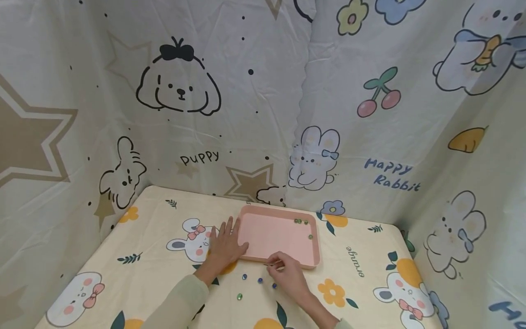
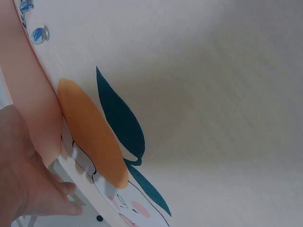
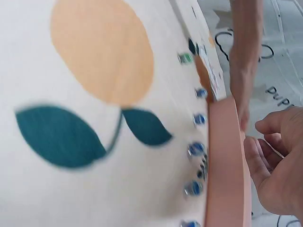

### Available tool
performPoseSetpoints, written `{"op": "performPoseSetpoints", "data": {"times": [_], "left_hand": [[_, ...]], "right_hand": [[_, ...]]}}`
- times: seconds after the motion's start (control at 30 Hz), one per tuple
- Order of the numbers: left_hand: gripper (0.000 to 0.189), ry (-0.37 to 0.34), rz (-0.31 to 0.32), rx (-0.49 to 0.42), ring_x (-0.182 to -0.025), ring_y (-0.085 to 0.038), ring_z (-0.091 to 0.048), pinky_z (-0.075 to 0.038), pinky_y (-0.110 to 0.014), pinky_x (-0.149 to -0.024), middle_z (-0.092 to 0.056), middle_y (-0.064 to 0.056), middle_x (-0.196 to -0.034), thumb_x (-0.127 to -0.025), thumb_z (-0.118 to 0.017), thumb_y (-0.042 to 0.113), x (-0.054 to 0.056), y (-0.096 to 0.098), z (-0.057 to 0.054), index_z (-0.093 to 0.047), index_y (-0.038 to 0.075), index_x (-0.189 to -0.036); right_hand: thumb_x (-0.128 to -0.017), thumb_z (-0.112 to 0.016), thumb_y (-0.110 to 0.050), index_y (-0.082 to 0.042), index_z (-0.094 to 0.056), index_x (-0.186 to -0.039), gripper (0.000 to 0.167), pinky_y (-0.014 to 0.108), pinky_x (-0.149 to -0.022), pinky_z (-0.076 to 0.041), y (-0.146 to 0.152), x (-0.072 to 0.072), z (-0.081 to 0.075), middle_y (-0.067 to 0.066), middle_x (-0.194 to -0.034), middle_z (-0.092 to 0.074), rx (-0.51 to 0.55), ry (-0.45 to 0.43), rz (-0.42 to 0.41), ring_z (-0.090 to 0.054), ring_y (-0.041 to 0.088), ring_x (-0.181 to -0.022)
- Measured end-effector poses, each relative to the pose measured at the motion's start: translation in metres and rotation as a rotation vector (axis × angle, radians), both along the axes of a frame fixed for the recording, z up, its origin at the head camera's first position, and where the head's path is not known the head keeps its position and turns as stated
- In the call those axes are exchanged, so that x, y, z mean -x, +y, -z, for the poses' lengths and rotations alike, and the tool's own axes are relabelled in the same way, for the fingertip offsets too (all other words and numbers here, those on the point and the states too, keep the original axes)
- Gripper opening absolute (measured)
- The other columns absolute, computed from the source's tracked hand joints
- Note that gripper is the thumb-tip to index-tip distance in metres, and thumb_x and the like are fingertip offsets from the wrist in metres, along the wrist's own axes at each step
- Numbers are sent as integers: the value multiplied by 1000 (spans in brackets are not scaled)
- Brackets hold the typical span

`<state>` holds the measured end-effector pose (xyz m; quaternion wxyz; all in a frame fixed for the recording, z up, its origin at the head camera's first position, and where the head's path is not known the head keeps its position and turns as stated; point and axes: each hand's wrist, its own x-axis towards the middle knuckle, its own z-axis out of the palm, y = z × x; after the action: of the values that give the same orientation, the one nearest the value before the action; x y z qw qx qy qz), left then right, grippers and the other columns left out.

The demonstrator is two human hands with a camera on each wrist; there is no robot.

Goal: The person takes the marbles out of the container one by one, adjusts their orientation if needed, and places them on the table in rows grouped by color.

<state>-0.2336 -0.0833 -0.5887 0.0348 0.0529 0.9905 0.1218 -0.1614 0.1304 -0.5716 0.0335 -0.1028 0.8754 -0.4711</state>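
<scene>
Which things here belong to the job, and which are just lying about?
Seemingly part of the job:
pink tray
left hand, at its left side
right hand, near its front edge
green marbles inside it
blue marbles and lone green marble outside

Just surroundings:
patterned tablecloth
printed curtain

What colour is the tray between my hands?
The tray is plain pink, seen best in the head view.
</scene>
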Motion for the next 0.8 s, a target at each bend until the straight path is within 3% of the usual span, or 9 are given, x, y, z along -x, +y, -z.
{"op": "performPoseSetpoints", "data": {"times": [0.23,0.53,0.8], "left_hand": [[85,-22,3,14,-147,-39,-22,-9,-62,-117,-19,-17,-164,-95,-54,55,2,0,0,-22,10,-160],[86,-32,1,16,-147,-39,-21,-8,-62,-117,-18,-18,-164,-95,-54,54,1,0,-2,-21,10,-160],[85,-33,-1,15,-147,-39,-21,-9,-62,-117,-18,-17,-164,-95,-54,54,0,-1,-2,-21,10,-160]], "right_hand": [[-89,-72,-4,-6,-69,-99,11,25,-73,-57,27,28,-12,3,-97,-68,-94,95,105,-65,16,-86],[-87,-76,-4,-8,-70,-101,16,35,-78,-57,55,65,-16,3,-97,-67,-355,18,196,-63,18,-88],[-88,-70,3,-3,-69,-105,18,37,-78,-57,70,85,-11,10,-102,-69,-566,49,145,-61,22,-83]]}}
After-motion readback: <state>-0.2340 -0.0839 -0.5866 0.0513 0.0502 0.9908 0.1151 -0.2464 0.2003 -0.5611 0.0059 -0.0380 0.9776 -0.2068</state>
